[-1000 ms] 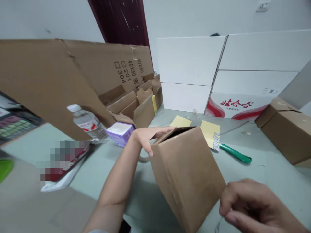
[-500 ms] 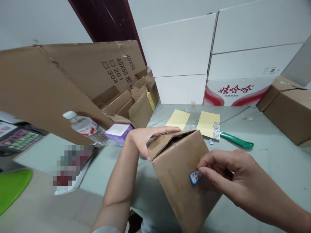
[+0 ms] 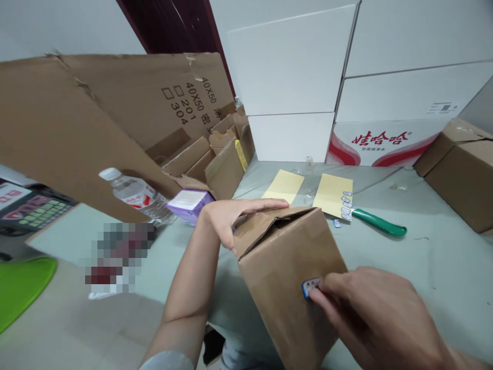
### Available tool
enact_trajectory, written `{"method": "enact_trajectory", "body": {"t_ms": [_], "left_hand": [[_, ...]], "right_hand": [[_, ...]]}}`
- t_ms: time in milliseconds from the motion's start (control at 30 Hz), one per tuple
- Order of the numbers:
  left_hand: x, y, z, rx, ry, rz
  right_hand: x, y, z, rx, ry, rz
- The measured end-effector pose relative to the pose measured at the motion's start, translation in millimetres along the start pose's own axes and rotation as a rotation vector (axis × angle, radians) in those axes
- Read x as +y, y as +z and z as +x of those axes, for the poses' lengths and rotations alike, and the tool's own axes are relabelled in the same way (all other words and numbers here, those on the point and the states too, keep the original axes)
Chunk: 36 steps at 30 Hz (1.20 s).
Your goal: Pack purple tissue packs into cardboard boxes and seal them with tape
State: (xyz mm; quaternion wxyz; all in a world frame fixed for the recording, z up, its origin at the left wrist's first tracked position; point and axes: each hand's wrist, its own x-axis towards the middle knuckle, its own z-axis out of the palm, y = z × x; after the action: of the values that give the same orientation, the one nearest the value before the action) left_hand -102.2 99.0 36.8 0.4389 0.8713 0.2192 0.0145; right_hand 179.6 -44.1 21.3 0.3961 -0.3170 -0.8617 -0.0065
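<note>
A small brown cardboard box (image 3: 285, 267) stands tilted on the grey table (image 3: 431, 257) in front of me. My left hand (image 3: 231, 216) lies across its top flaps, thumb hooked over the near edge, holding it. My right hand (image 3: 370, 313) presses a small blue-edged sticker (image 3: 310, 285) onto the box's front face with its fingertips, fingers held together. Two yellow backing sheets (image 3: 332, 195) lie behind the box, one with several more stickers along its edge.
A green-handled knife (image 3: 379, 224) lies right of the yellow sheets. A water bottle (image 3: 134, 195), a purple box (image 3: 188, 203), a large cardboard sheet (image 3: 96, 123) and open cartons stand at left. White boxes (image 3: 346, 87) line the back; a brown box (image 3: 458, 169) sits at right.
My right hand brought a sticker up from the lower right and set it on the box's front, now pressing it flat. My left hand stayed on the flaps.
</note>
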Motion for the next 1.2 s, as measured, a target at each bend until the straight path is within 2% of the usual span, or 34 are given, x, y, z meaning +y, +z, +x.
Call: {"method": "enact_trajectory", "body": {"t_ms": [167,267,333,400,467,533,600,700,800,967,1100,1200], "left_hand": [[-1.1,0.7,-0.4,0.047,-0.018,-0.047],[-10.9,1.1,-1.1,0.086,0.123,-0.132],[-18.8,1.2,-2.4,0.085,0.182,-0.174],[-25.6,1.5,-4.8,0.086,0.150,-0.185],[-30.7,2.1,-8.2,0.099,0.086,-0.186],[-34.2,2.6,-11.4,0.113,0.052,-0.181],[-36.3,2.5,-13.1,0.105,0.052,-0.165],[-36.1,1.3,-12.2,0.111,0.072,-0.147],[-32.9,-0.2,-8.7,0.083,0.143,-0.160],[-28.0,-1.1,-4.2,0.025,0.190,-0.181],[-25.3,0.7,-2.0,0.002,0.287,-0.167],[-21.4,2.4,-0.4,-0.005,0.320,-0.128]], "right_hand": [[-5.3,4.5,-2.3,0.000,0.026,-0.021],[-10.5,-1.9,0.2,-0.029,0.038,-0.037],[-2.8,-11.6,4.0,-0.053,0.097,0.008],[20.3,-19.0,6.3,-0.013,0.266,0.076],[56.9,-16.5,3.5,0.034,0.534,0.140],[98.2,-1.0,-6.0,-0.056,0.779,0.216],[133.6,23.6,-21.1,-0.247,0.815,0.227],[162.7,59.7,-45.4,-0.366,0.792,0.191],[166.4,78.5,-61.9,-0.413,0.790,0.081],[157.7,80.4,-69.6,-0.478,0.802,-0.152],[149.8,69.8,-63.4,-0.469,0.814,-0.296],[128.3,46.7,-53.1,-0.340,0.720,-0.223]]}}
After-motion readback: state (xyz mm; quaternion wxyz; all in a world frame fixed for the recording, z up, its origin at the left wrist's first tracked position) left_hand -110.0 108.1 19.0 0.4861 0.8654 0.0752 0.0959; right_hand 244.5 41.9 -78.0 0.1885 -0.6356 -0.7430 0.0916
